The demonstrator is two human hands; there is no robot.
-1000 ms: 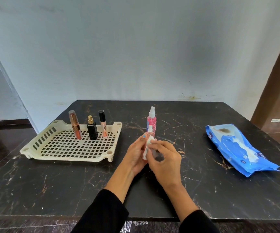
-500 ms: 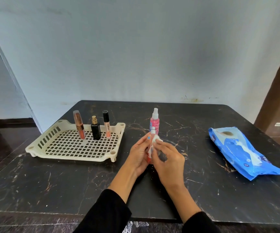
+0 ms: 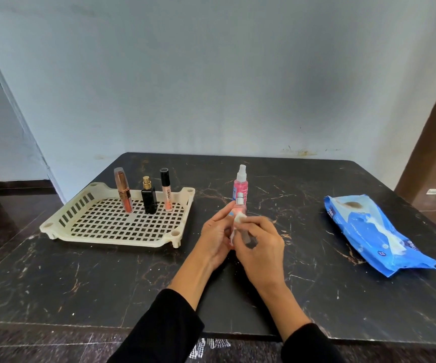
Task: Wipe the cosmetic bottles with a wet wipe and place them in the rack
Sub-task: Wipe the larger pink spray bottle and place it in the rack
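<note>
My left hand (image 3: 215,235) grips a small pink bottle with a silver cap (image 3: 239,203), held upright over the table's middle. My right hand (image 3: 260,244) presses a white wet wipe (image 3: 238,221) against the bottle's body; most of the bottle is hidden by fingers and wipe. A taller pink spray bottle (image 3: 241,183) stands on the table just behind. The cream rack (image 3: 80,205) at the left holds three upright items along its far side: a rose-gold tube (image 3: 123,191), a black perfume bottle (image 3: 148,197) and a lip gloss (image 3: 166,189).
A blue wet-wipe pack (image 3: 376,231) lies at the right of the black marble table (image 3: 80,279), with a wipe poking out. A pale wall stands behind the table. A brown door frame is at the far right.
The view has drifted a little. My hands stay together on the small bottle, with the wipe shifting slightly along it. The other items have not moved.
</note>
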